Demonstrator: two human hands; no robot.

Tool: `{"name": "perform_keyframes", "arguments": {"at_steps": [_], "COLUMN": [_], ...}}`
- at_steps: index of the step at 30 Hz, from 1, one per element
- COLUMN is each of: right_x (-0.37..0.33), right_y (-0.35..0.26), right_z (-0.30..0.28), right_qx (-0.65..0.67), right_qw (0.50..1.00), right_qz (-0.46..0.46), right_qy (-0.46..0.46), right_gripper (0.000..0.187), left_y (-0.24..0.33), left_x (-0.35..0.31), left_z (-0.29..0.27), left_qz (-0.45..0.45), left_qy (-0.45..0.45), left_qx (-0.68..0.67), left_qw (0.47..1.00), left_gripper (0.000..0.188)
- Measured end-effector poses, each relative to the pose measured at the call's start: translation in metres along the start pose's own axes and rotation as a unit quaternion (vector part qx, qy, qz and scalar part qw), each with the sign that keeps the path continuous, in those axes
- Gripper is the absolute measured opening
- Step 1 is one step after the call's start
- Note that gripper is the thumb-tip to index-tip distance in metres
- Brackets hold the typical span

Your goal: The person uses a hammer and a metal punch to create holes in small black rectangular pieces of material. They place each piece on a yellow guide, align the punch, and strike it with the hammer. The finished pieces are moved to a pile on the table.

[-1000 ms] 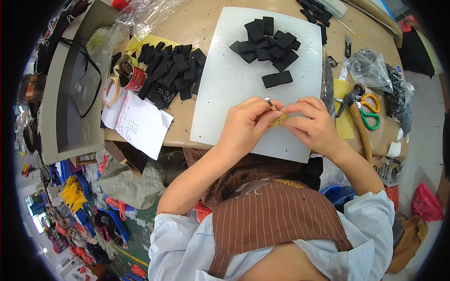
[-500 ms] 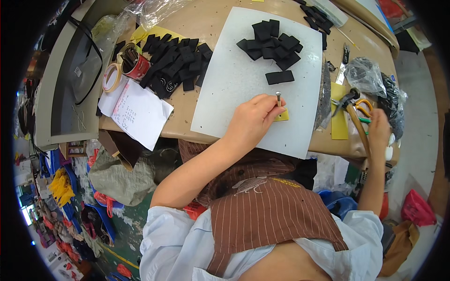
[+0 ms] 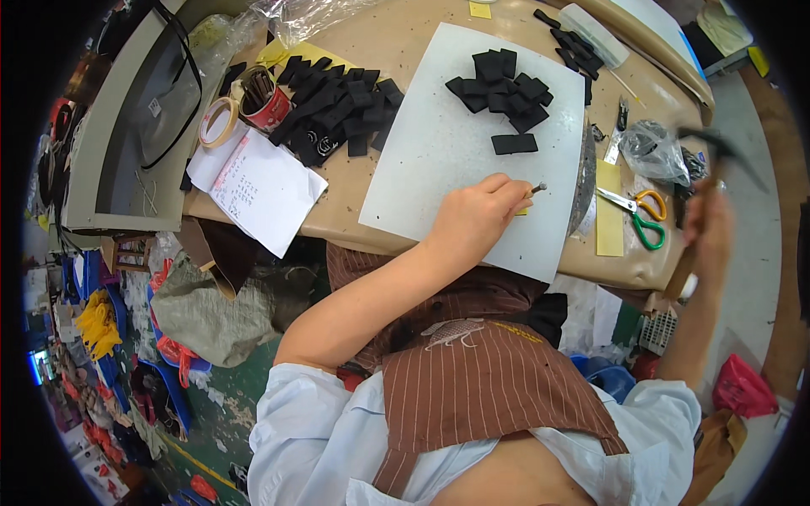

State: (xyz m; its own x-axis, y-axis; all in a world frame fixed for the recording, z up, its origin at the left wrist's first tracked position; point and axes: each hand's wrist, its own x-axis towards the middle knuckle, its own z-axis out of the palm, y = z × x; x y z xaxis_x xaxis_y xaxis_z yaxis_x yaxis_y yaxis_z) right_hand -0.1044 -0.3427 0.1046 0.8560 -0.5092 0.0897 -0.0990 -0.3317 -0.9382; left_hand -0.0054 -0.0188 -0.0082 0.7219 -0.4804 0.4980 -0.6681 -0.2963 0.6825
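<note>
My left hand [image 3: 477,211] is closed on a small metal punch [image 3: 538,188], which tilts to the right over the white board [image 3: 405,190]. Under those fingers shows a bit of a yellow piece [image 3: 521,212]. Off to the right, my right hand [image 3: 713,223] grips the wooden handle of a hammer [image 3: 682,274], raised clear of the board, its dark head blurred by motion. A single flat black fabric piece [image 3: 515,144] lies just beyond the punch, and a heap of similar black pieces [image 3: 506,88] sits farther back on the board.
Scissors [image 3: 645,221] with orange and green handles lie beside a yellow strip [image 3: 609,211] at the right. More black pieces [image 3: 337,110], a red can [image 3: 268,110], a tape roll [image 3: 218,122] and a written notebook [image 3: 261,198] occupy the left. A plastic bag [image 3: 654,152] lies far right.
My right hand has swung the hammer up and to the right, uncovering the scissors. The punch in my left hand has gone from upright to tilted. The view has shifted slightly.
</note>
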Motion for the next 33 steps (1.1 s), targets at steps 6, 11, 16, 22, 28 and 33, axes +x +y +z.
{"name": "perform_keyframes", "arguments": {"at_steps": [6,11,16,22,28,33], "right_x": [-0.014,-0.006,0.031,0.013,-0.009,0.015], "right_y": [-0.068,-0.056,-0.117,-0.08,-0.021,-0.047], "right_z": [0.061,0.047,-0.004,0.069,0.071,0.053], "right_qx": [-0.182,-0.095,0.1,-0.214,-0.354,-0.086], "right_qw": [0.892,0.976,0.959,0.859,0.855,0.984], "right_qz": [-0.304,-0.124,-0.215,-0.283,-0.197,-0.107], "right_qy": [-0.28,-0.149,-0.156,-0.369,-0.324,-0.116], "right_gripper": [0.034,0.021,0.036,0.025,0.023,0.032], "left_y": [0.001,-0.004,0.001,-0.001,0.002,-0.002], "left_x": [0.002,0.006,0.007,0.0,0.008,0.004], "left_z": [0.002,0.006,0.001,0.003,0.006,-0.002], "left_qz": [-0.004,-0.068,-0.008,-0.001,-0.033,-0.025], "left_qy": [0.013,0.037,0.002,-0.007,0.007,0.003], "left_qx": [0.015,0.005,-0.023,0.038,-0.005,-0.015], "left_qw": [1.0,0.997,1.0,0.999,0.999,1.0], "left_gripper": [0.014,0.015,0.016,0.018,0.022,0.02]}}
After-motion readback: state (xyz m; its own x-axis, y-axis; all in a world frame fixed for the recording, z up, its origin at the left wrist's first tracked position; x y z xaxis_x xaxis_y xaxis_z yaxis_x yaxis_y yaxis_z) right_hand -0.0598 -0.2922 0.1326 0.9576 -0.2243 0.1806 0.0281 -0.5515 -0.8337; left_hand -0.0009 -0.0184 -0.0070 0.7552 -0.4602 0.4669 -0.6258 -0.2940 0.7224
